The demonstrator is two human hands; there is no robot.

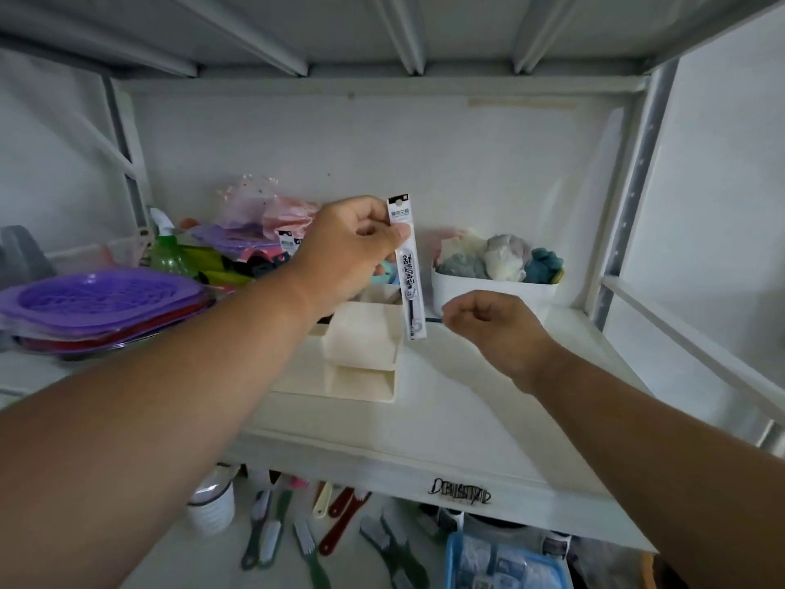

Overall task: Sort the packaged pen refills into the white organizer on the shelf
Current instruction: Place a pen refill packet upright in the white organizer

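Here the left hand (352,244) pinches a slim clear-and-white packaged pen refill (407,269) near its black-tabbed top, thumb and fingers (374,214) curled round the card, so the packet hangs upright above the white plastic stepped organizer (361,354) on the white shelf (446,418). Held by the top, its lower end is free to drop into a compartment; it looks poised over the organizer's right edge, though I cannot tell which compartment it is meant for. The right hand (492,329) hovers just right of the packet's lower end, fingers loosely curled with the tips drawn together near a thin dark object (434,320) lying at the organizer's side; whether it pinches that object I cannot tell. It seems placed to steady the packet's bottom. Behind stands a white tub of bundled cloths (495,286), and to the left a stack of purple and red plastic baskets (102,303).
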